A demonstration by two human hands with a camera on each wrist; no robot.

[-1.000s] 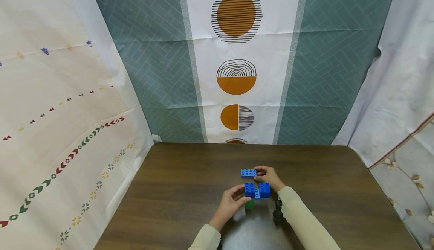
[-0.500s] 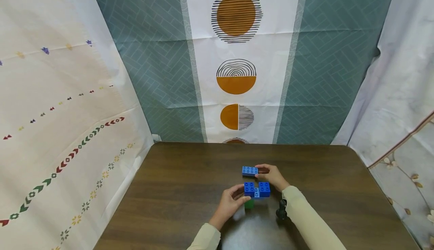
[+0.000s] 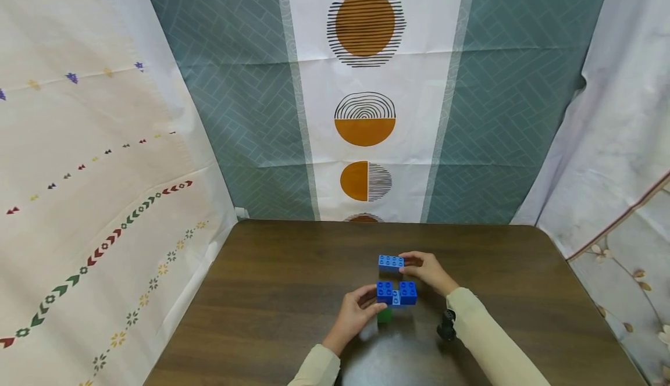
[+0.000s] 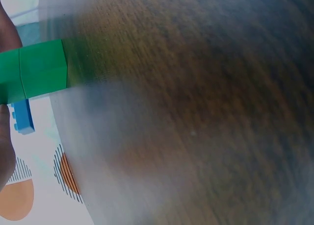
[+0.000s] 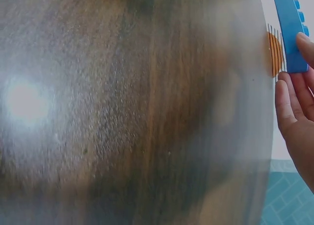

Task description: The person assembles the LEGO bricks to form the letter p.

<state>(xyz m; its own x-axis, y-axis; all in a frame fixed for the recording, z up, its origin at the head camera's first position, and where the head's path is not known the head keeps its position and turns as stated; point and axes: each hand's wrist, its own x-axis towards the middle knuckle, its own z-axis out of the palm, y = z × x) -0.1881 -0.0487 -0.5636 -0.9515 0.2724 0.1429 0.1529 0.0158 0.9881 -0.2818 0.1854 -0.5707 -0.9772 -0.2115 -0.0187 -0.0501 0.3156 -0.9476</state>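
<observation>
My left hand [image 3: 352,318] grips a small toy brick structure at its left side, thumb in front and fingers behind. On its top sit two dark blue bricks [image 3: 408,293] with a light blue brick [image 3: 396,297] showing between them. Green bricks [image 4: 41,70] form its lower part, close above the table in the left wrist view. Just beyond the structure, my right hand [image 3: 426,271] pinches a light blue brick [image 3: 391,263] by its right end. In the right wrist view that brick [image 5: 290,36] is held between thumb and fingertips, studs facing right.
Both hands are over a dark brown wooden table [image 3: 272,293]. A patterned cloth [image 3: 241,95] hangs behind its far edge, and pale cloths stand at the left and right. A black device [image 3: 446,325] is on my right wrist.
My right hand, with the light blue brick, has shifted slightly right and away from me. My left hand and the structure stay almost in place.
</observation>
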